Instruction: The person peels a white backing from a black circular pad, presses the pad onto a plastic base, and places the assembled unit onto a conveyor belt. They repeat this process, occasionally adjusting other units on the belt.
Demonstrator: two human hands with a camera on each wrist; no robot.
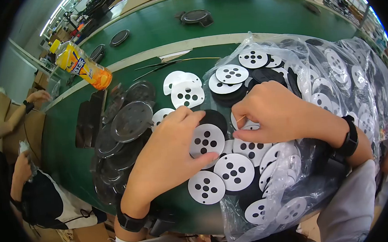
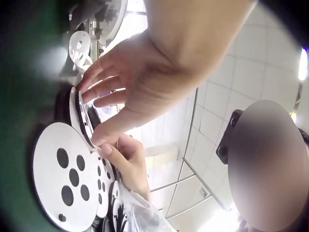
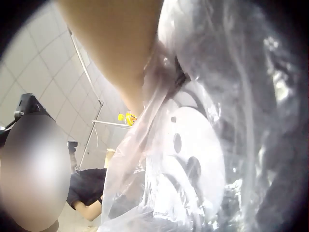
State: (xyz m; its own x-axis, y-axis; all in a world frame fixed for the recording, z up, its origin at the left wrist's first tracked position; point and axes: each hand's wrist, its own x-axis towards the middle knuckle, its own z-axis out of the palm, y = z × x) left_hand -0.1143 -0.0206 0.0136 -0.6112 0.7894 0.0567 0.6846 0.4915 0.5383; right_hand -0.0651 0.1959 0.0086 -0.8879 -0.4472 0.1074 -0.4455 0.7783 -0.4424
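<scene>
In the head view my left hand point(image 1: 171, 148) holds a white disc with dark holes point(image 1: 206, 140) between thumb and fingers, over other discs. The left wrist view shows the left hand point(image 2: 135, 79) gripping the edges of a stacked disc, with the right hand point(image 2: 129, 166) close beside its thumb. Just right of the held disc, my right hand point(image 1: 270, 112) has curled fingers and pinches a thin tan stick point(image 1: 241, 119). A loose white disc point(image 1: 206, 187) lies below on the green table. Clear plastic point(image 3: 130, 164) hides the right hand in the right wrist view.
A plastic bag point(image 1: 318, 57) full of discs covers the right side. Dark round covers point(image 1: 131, 120) are piled at left, near an orange drink bottle point(image 1: 83, 65). Tweezers point(image 1: 158, 67) lie behind more white discs point(image 1: 187, 94). Another person's arm point(image 1: 16, 115) is at far left.
</scene>
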